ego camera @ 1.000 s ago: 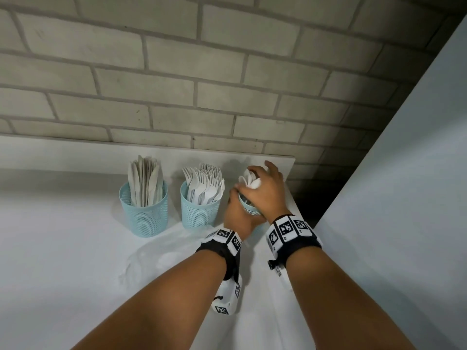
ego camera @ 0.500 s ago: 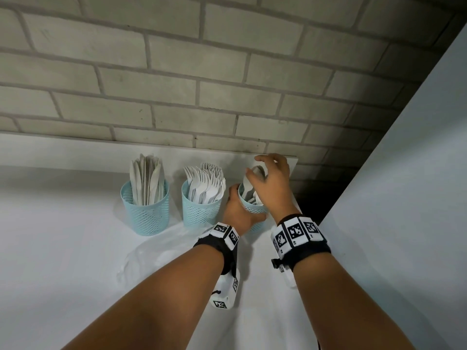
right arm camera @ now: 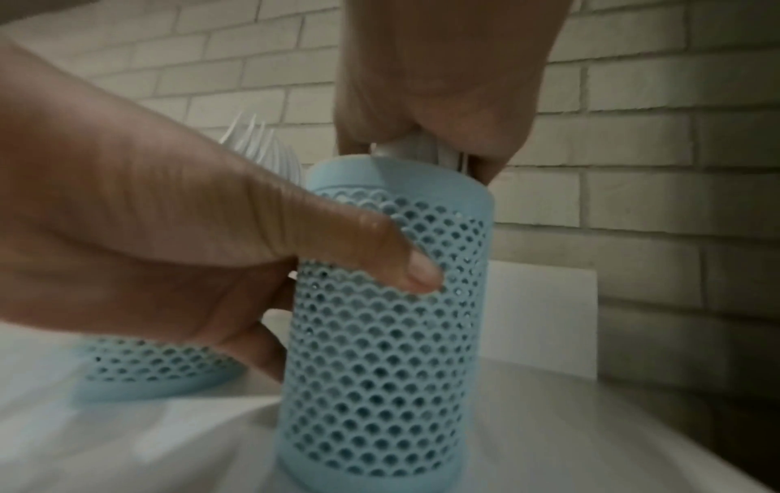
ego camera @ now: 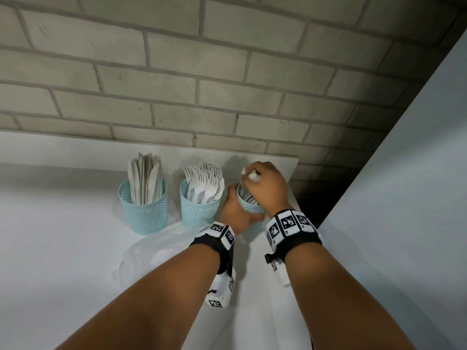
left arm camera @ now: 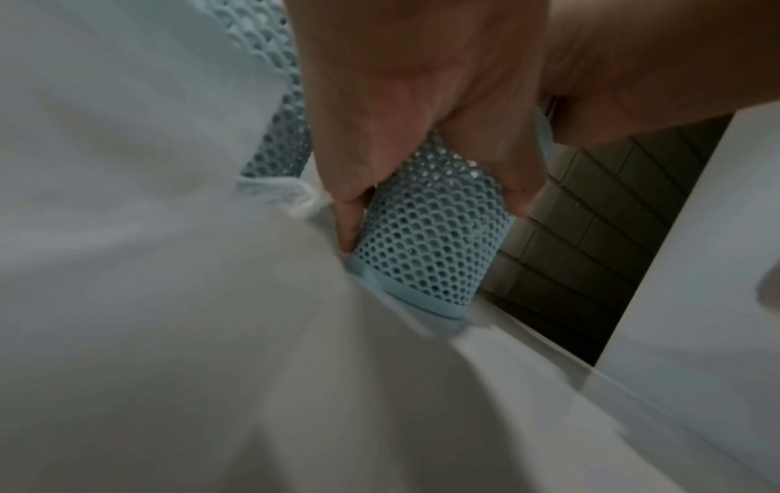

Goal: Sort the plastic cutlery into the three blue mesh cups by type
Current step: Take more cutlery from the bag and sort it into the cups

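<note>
Three blue mesh cups stand in a row on the white table [ego camera: 63, 248]. The left cup [ego camera: 142, 212] holds white knives, the middle cup [ego camera: 199, 208] white forks. My left hand [ego camera: 236, 215] grips the side of the right cup [ego camera: 249, 205] [right arm camera: 380, 333] [left arm camera: 426, 240], thumb and fingers wrapped round its mesh wall. My right hand [ego camera: 265, 188] is above that cup's mouth and clutches a bunch of white spoons [ego camera: 250, 174] [right arm camera: 413, 150] whose handles stand inside the cup. The spoon bowls are mostly hidden by my fingers.
A crumpled clear plastic bag [ego camera: 156, 253] lies on the table in front of the cups. A grey brick wall [ego camera: 227, 84] rises right behind them. The table's right edge runs just beside the right cup, with a dark gap and a pale panel [ego camera: 404, 198] beyond.
My right hand has risen a little over the right cup, still holding the spoons. The left hand has stayed wrapped round the cup. The head view has shifted slightly.
</note>
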Motion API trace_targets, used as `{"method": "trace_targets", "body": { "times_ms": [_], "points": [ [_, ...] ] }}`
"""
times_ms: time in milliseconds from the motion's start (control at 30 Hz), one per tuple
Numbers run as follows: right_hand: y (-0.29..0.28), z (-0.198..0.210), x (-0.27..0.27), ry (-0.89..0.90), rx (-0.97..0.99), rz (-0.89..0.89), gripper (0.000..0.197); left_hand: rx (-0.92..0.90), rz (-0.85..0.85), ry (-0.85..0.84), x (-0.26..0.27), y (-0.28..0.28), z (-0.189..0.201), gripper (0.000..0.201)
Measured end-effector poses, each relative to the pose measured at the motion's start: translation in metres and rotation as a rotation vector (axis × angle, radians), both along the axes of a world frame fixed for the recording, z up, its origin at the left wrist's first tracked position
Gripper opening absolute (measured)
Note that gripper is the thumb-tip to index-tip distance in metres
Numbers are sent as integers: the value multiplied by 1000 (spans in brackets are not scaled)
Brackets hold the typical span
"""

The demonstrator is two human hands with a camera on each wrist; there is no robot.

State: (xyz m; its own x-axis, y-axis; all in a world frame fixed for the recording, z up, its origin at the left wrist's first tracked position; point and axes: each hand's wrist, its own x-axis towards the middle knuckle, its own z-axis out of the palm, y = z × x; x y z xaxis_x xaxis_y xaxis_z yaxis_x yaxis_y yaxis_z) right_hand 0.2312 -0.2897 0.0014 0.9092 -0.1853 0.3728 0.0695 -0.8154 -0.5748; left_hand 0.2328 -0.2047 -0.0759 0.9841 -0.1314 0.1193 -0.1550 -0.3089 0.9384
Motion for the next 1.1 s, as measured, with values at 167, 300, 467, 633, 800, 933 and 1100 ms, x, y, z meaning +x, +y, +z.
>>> {"method": "trace_targets", "body": {
  "times_ms": [167, 300, 467, 633, 800, 933, 1100],
  "points": [
    [-3, 2, 4, 49, -18, -60, 51, -33, -21, 3, 1, 0, -2, 99],
    [5, 8, 9, 262, -294, 12, 80, 7, -12, -11, 1, -1, -3, 111],
    [6, 3, 11, 130, -261, 5, 26, -18, -13, -14, 1, 0, -3, 100],
    [-3, -2, 5, -13, -105, 59, 14, -43, -45, 3, 5, 2, -8, 100],
    [-16, 14, 9, 31, 27, 40, 10, -70, -38, -29, 5, 1, -7, 96],
    [-17, 6, 15, 20, -17, -55, 20, -98, -71, -7, 5, 3, -5, 97],
    [-10, 2, 14, 138, -215, 40, 42, -76, -83, -7, 5, 2, -7, 99]
  ]
}}
